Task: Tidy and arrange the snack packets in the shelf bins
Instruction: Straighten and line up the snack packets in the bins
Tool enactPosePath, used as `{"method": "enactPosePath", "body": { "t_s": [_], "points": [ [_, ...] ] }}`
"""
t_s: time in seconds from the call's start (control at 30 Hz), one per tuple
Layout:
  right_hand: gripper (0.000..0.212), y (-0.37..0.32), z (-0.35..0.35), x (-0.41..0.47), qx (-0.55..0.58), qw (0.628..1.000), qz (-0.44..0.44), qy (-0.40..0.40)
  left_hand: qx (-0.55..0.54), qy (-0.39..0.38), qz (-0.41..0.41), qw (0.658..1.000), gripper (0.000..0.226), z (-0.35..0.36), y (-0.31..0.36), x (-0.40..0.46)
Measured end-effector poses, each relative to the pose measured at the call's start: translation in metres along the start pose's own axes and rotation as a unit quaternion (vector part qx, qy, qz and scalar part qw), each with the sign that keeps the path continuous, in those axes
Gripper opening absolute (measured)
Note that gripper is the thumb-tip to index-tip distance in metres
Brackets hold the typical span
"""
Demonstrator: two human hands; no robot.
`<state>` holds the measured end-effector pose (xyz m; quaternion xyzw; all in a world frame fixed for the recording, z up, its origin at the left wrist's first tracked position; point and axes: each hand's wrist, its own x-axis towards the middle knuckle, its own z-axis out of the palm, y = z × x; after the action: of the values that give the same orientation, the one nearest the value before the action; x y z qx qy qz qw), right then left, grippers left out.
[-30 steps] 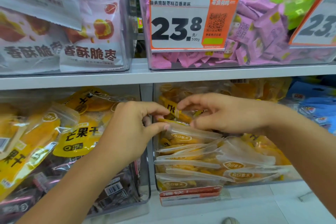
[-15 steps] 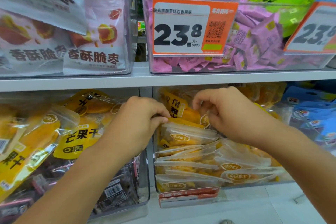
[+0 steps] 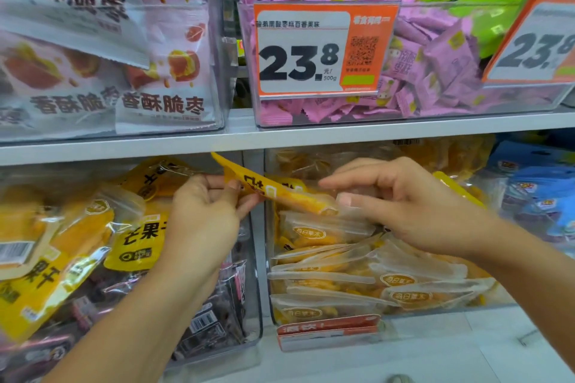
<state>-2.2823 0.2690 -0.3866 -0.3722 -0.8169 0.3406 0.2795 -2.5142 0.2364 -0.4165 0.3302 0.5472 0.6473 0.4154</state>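
A yellow dried-mango packet (image 3: 267, 188) is lifted above the lower middle clear bin (image 3: 326, 311), tilted with its left end up. My left hand (image 3: 205, 218) pinches its left end between thumb and fingers. My right hand (image 3: 401, 202) holds its right, clear end, thumb underneath and fingers over the top. Below them lie several stacked clear-and-yellow mango packets (image 3: 326, 233) in the same bin. The lower left bin (image 3: 217, 348) holds bigger yellow mango bags (image 3: 140, 239) on top of dark packets (image 3: 199, 323).
The white shelf board (image 3: 280, 137) runs just above my hands. On it stand a bin of pink sweets (image 3: 435, 71) with an orange 23.8 price tag (image 3: 320, 50), green packets (image 3: 485, 6) behind, and pink-white jujube bags (image 3: 102, 50) at left. Blue packets (image 3: 541, 190) sit at lower right.
Both hands have pulled a yellow packet up out of the middle bin. Its left end now points up toward the shelf board. The camera has moved closer.
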Motion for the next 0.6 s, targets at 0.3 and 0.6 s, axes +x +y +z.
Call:
{"method": "enactPosePath", "body": {
  "t_s": [0.3, 0.6],
  "points": [
    [0.013, -0.002, 0.007, -0.001, 0.027, 0.997, -0.021, 0.067, 0.141, 0.012, 0.049, 0.989, 0.006, 0.003, -0.001, 0.000],
    [0.026, -0.032, -0.021, -0.017, -0.230, 0.938, -0.182, 0.184, 0.410, -0.103, 0.193, 0.886, 0.043, -0.011, 0.018, 0.004]
  ]
}}
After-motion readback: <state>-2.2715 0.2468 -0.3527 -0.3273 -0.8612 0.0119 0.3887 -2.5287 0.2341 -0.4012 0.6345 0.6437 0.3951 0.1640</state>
